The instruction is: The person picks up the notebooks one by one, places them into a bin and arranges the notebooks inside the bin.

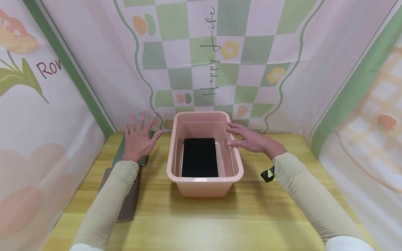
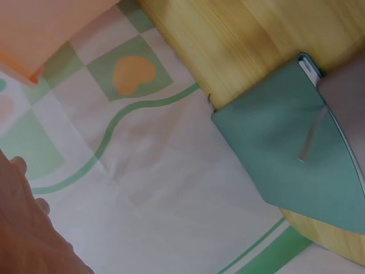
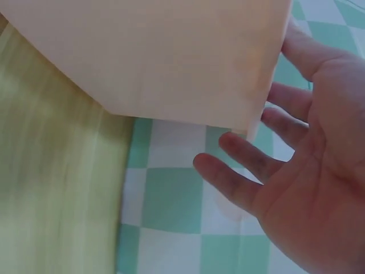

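Note:
A pink plastic bin (image 1: 201, 190) stands on the wooden table, with a black-covered book (image 1: 200, 157) lying flat inside. My right hand (image 1: 251, 139) is at the bin's right rim, fingertips right at the edge and the fingers loosely extended; the right wrist view shows this hand (image 3: 319, 165) beside the pink outer wall (image 3: 171, 63). On the left, my left hand (image 1: 138, 141) holds nothing, its fingers spread above a green notebook (image 1: 118, 153). That green notebook (image 2: 274, 137) has a ribbon on its cover and partly overlaps a brown notebook (image 1: 128, 205) in the left wrist view.
The light wooden table (image 1: 201, 226) reaches back to a checkered fabric backdrop (image 1: 210, 52). Printed cloth walls close off the left (image 1: 37, 146) and right (image 1: 361, 146) sides. A small black object (image 1: 268, 174) shows by the right wrist.

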`<state>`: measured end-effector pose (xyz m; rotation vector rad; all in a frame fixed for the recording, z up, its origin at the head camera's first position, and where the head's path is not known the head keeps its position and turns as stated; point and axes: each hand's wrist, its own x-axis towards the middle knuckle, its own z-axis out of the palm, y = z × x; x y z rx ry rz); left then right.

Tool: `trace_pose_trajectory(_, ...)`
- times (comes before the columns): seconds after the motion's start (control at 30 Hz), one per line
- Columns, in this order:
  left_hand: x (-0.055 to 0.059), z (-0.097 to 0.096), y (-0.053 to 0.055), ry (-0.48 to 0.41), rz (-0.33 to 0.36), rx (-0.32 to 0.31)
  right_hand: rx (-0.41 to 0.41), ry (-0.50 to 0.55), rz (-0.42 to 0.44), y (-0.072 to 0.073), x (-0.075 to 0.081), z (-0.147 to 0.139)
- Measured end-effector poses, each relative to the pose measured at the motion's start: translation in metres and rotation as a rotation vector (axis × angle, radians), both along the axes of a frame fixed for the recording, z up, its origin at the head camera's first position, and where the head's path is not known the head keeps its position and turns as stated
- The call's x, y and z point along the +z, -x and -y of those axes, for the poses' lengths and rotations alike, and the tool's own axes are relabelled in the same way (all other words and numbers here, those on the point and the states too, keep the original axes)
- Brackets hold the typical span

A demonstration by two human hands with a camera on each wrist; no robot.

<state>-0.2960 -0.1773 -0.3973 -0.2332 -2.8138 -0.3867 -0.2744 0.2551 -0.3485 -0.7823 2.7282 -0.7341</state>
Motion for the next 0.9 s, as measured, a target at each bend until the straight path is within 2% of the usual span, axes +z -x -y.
trace_pose_trajectory(0.27, -0.002, 0.006, -0.003, -0.002, -0.018, 0.007, -0.034, 0.124, 0.036, 0.003, -0.014, -0.008)
trace_pose_trajectory(0.63, -0.009, 0.015, -0.005, -0.031, 0.030, 0.025, -0.065, 0.302, 0.123, 0.009, -0.036, -0.019)
trace_pose_trajectory(0.9, -0.015, 0.025, -0.004, -0.064, 0.034, 0.041, -0.077, 0.417, 0.124, 0.014, -0.047, -0.022)
